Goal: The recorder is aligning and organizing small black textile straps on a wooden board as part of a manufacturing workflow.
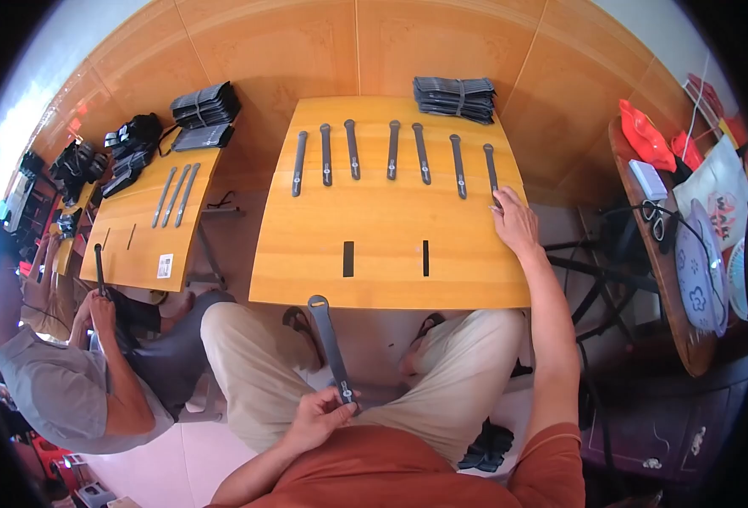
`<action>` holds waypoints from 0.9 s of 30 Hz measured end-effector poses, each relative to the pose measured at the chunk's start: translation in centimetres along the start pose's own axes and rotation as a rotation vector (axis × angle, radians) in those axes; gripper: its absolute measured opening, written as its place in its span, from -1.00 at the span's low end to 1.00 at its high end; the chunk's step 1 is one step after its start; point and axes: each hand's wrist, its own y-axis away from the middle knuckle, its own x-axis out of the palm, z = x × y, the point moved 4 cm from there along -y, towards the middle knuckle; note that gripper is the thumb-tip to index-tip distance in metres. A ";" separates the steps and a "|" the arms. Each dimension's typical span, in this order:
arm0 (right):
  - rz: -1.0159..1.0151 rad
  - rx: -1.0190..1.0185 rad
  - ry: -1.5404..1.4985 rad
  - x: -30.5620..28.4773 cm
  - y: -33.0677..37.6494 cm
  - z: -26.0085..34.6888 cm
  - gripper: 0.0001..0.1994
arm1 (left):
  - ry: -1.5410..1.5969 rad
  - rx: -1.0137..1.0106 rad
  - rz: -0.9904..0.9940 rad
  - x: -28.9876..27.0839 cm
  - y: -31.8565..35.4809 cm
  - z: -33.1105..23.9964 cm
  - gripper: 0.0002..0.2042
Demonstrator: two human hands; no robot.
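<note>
My left hand (323,419) is closed over my lap, its thumb and fingers pinching the lower end of a dark grey strap (330,343). That strap stands up at a tilt, its rounded, slotted end just in front of the table's near edge. My right arm reaches to the right edge of the wooden table (306,229). There my right hand (516,222) has its fingertips closed on the near end of the rightmost grey strap (490,165), which lies flat. Several more straps (392,151) lie spaced in a row to its left, slotted ends away from me.
Two short black strips (348,259) lie near the table's front. A tied stack of dark straps (454,97) sits at the back right. On the left, a person (69,372) holds a strap at another table (128,254). A side table (674,279) at right carries scissors (655,222) and bags.
</note>
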 end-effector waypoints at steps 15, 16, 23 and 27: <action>0.421 0.073 -1.512 -2.9 22.9 28.2 -0.69 | 0.153 0.340 -0.119 2.5 -2.7 -5.7 -0.82; 0.407 0.078 -1.560 -2.8 23.3 28.5 -0.68 | 0.189 0.341 -0.092 2.3 -2.5 -5.6 -0.82; 0.396 0.069 -1.694 -3.7 24.2 29.2 -0.73 | 0.379 0.285 0.049 1.6 -0.5 -5.3 -0.71; 0.703 0.240 -1.851 -4.0 24.1 28.7 -0.69 | 0.419 0.188 0.193 1.1 0.1 -4.9 -0.69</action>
